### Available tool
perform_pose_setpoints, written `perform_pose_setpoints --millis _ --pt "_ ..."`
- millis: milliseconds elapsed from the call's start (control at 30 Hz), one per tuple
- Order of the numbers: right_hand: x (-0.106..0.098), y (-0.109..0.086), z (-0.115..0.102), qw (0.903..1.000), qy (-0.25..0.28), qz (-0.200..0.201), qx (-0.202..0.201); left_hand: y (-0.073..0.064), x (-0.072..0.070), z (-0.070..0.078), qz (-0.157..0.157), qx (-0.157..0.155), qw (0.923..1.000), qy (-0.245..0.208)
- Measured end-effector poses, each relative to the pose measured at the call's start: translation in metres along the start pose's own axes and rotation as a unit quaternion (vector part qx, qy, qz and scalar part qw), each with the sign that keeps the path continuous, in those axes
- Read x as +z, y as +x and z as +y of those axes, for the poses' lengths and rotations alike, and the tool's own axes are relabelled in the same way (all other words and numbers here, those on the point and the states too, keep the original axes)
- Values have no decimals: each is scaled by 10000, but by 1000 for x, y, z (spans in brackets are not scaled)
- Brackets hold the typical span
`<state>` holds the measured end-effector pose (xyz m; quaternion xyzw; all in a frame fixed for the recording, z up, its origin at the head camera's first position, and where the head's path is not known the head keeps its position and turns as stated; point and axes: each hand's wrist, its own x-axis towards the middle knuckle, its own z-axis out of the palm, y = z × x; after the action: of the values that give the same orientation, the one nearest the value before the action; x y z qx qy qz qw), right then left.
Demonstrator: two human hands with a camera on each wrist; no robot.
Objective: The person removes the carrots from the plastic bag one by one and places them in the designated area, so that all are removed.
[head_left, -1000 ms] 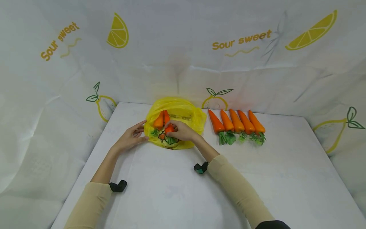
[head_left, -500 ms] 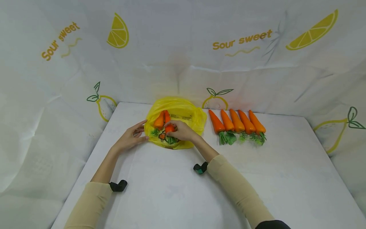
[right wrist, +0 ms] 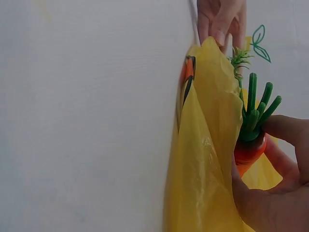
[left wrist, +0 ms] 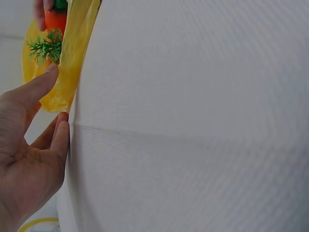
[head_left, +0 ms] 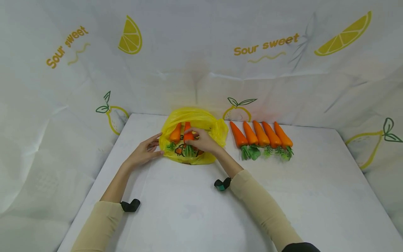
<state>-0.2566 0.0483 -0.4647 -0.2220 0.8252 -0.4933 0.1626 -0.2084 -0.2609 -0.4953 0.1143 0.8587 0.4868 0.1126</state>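
Note:
A yellow plastic bag [head_left: 201,161] lies on the table with its mouth spread toward the person. My right hand [head_left: 204,141], reaching into the mouth, pinches an orange toy carrot [right wrist: 247,152] just below its thick green stalks. Left of it in the bag lies a second carrot [head_left: 175,133], with a feathery green top [left wrist: 47,47]. At the bag's left rim is my left hand [head_left: 141,151], thumb and fingers spread apart, thumb tip against the yellow film and fingertips low near the table in the left wrist view. The right hand partly hides the carrot it holds.
Several more carrots [head_left: 260,134] lie side by side to the right of the bag, tips toward the wall and green tops toward the person. A white sheet [head_left: 195,42] printed with lemons hangs behind the white table [head_left: 189,206].
My right hand has shifted the carrot slightly right inside the bag, opening a gap between it and the carrot on the left. The left hand has stayed in place.

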Motion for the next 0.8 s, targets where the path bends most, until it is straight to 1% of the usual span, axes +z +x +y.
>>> perform_pose_setpoints --millis 67,167,300,433,600,800 --pt "-2 -2 -3 9999 140 -18 2 0 0 0 4 1 10000 -11" --pt "-5 -5 -8 9997 216 -106 -6 0 0 0 13 -15 10000 -47" --pt "-10 -11 -16 9995 147 -266 -57 0 1 0 12 -39 9999 -118" --pt "-17 -19 -21 9987 11 -468 -219 0 2 0 -17 -63 9998 -190" --pt "-26 -31 -23 9965 -85 -738 -382 0 2 -1 -56 -96 9998 -193" --pt "-36 -45 -26 9933 -28 -1043 -497 1 1 -2 -23 -147 9998 -153"
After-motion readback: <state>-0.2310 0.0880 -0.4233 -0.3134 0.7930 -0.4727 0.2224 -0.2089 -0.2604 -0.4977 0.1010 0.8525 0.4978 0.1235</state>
